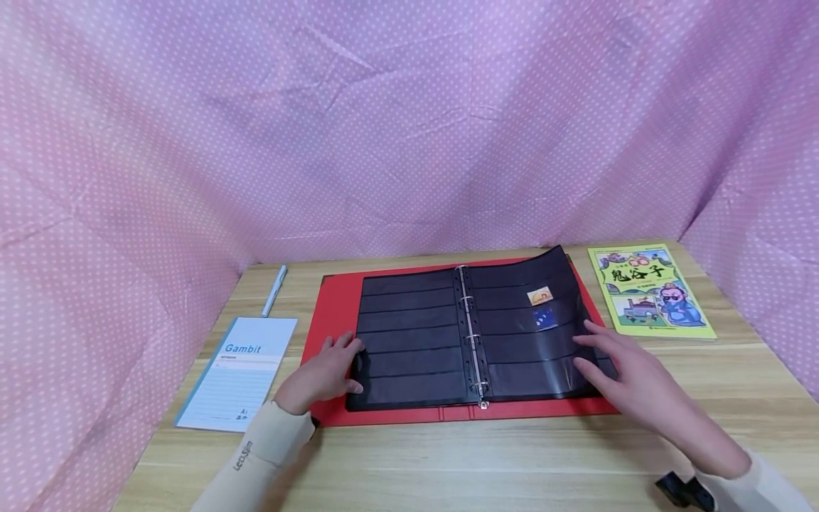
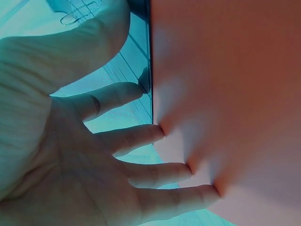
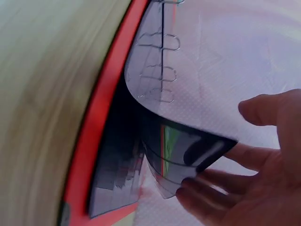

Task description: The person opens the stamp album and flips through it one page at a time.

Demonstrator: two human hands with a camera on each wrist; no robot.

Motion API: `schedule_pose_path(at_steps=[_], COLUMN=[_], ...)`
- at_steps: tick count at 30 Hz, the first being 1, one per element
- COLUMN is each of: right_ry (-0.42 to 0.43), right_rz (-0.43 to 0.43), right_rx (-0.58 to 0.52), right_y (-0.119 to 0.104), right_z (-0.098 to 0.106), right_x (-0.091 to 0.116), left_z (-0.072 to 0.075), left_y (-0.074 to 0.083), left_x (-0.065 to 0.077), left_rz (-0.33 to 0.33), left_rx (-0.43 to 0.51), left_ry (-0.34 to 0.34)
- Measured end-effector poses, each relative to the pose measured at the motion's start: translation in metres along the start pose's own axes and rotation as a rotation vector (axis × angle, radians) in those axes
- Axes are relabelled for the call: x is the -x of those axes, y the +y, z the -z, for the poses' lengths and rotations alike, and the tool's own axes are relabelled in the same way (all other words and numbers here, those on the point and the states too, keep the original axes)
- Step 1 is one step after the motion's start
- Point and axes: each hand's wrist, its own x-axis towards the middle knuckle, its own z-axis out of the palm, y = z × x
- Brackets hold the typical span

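Note:
A red ring binder [image 1: 333, 299] lies spread on the table, holding black stamp pages with clear strip pockets. Its right-hand page [image 1: 512, 370] carries an orange-and-white stamp [image 1: 539, 296] and a blue stamp [image 1: 545, 318], and its outer edge bends upward. My right hand [image 1: 630, 373] is at that raised edge. In the right wrist view, fingertips [image 3: 186, 184] touch the page's underside while the thumb stays apart from it. My left hand [image 1: 325, 373] rests at the left page's outer edge, its fingertips [image 2: 214, 190] against the red cover.
Left of the binder lie a light blue Gambit notebook [image 1: 239, 370] and a pale blue pen [image 1: 274, 291]. A yellow-green illustrated book [image 1: 649, 290] lies to the right. Pink dotted cloth [image 1: 409, 142] hangs behind the wooden table [image 1: 448, 462].

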Motion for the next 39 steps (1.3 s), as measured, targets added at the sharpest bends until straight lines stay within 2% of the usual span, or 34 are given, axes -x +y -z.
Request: schedule_pose_path(at_steps=[6, 16, 23, 26, 30, 35, 39], right_ry=[0.048, 0.11, 0.244, 0.282, 0.289, 0.282, 0.254], right_rz=[0.088, 0.115, 0.283, 0.322, 0.339, 0.421, 0.461], right_rx=[-0.063, -0.167, -0.343, -0.397, -0.427, -0.471, -0.548], right_y=[-0.013, -0.03, -0.049, -0.058, -0.067, -0.073, -0.075], right_z=[0.002, 0.008, 0.013, 0.015, 0.015, 0.011, 0.009], right_x=[-0.004, -0.014, -0.022, -0.028, -0.032, -0.038, -0.042], left_z=[-0.001, -0.001, 0.0, 0.0, -0.001, -0.001, -0.001], left_y=[0.0, 0.001, 0.001, 0.001, 0.0, 0.0, -0.001], left_x=[-0.001, 0.0, 0.0, 0.0, -0.001, -0.002, -0.002], left_rz=[0.0, 0.008, 0.004, 0.006, 0.007, 0.0, -0.006], left_rx=[-0.015, -0.009, -0.008, -0.008, -0.012, -0.018, -0.024], left_ry=[0.004, -0.001, 0.001, -0.002, -0.004, 0.0, 0.001])
